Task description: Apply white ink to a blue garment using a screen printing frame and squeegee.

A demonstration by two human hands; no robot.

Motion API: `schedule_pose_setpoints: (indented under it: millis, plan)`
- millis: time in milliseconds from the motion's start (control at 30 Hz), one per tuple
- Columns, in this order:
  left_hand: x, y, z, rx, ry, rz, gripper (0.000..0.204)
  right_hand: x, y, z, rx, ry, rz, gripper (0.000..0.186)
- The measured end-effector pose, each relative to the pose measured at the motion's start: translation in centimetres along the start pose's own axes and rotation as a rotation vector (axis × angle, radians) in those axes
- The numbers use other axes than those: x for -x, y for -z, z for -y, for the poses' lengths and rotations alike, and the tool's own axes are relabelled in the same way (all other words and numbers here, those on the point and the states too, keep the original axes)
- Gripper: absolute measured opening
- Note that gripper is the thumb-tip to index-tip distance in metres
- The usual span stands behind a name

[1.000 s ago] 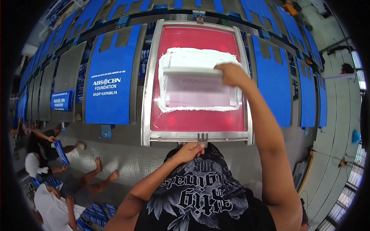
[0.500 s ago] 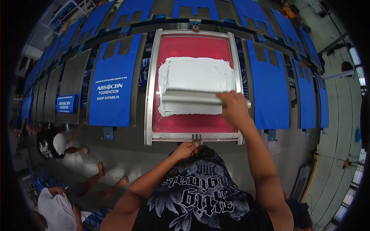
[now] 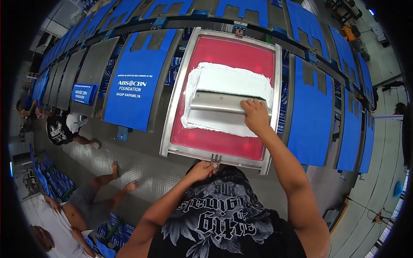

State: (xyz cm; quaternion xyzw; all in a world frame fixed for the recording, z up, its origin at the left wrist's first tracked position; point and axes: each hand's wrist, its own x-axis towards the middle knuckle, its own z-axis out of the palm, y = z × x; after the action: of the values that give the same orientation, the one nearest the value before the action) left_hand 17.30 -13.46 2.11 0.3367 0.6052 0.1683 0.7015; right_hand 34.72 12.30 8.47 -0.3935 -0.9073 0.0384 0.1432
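A metal-framed printing screen (image 3: 174,103) with pink mesh (image 3: 234,50) lies in front of me, turned slightly clockwise in view. Thick white ink (image 3: 230,77) covers the middle of the mesh. My right hand (image 3: 257,115) is closed around the right part of a wide metal squeegee (image 3: 217,104), which lies across the ink. At the screen's near edge, the fingers of my left hand (image 3: 203,170) are closed on a small pronged metal bracket (image 3: 216,158). What lies beneath the screen is hidden.
Blue bags (image 3: 133,103) with cut-out handles lie on grey boards to both sides, with another row beyond. A small folded blue piece (image 3: 84,93) rests on a board at left. Two people sit at left, one with bare legs (image 3: 103,182) stretched across the floor.
My view has tilted, so the screen and boards appear turned clockwise. The squeegee has shifted slightly away from me over the ink. Both hands keep their holds.
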Motion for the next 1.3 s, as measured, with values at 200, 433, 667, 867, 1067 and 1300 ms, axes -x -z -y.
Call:
schedule_pose_setpoints:
  millis: [200,433,667,867,1067,1300]
  plan:
    - [0.6,3.3,1.8,0.028,-0.192,0.304,0.046,-0.1,5.8,0.3,-0.177,-0.164,0.023,0.043]
    - [1.8,14.7,11.0,-0.375,0.112,-0.036,0.048,-7.4,2.3,-0.7,0.030,-0.151,0.073,0.042]
    - [5.0,20.5,21.1,-0.182,0.098,-0.133,0.052,-12.3,-0.7,-0.5,0.064,-0.055,0.100,0.041]
    - [8.7,19.5,24.5,0.015,0.320,-0.248,0.051,-8.1,0.7,0.9,0.003,0.020,0.299,0.042]
    - [7.6,15.9,22.3,0.052,0.449,-0.320,0.048,-0.4,3.6,5.3,-0.073,0.084,0.356,0.042]
    - [3.4,12.5,16.9,0.089,0.138,-0.338,0.044,-1.8,5.0,-0.2,-0.130,-0.007,0.147,0.046]
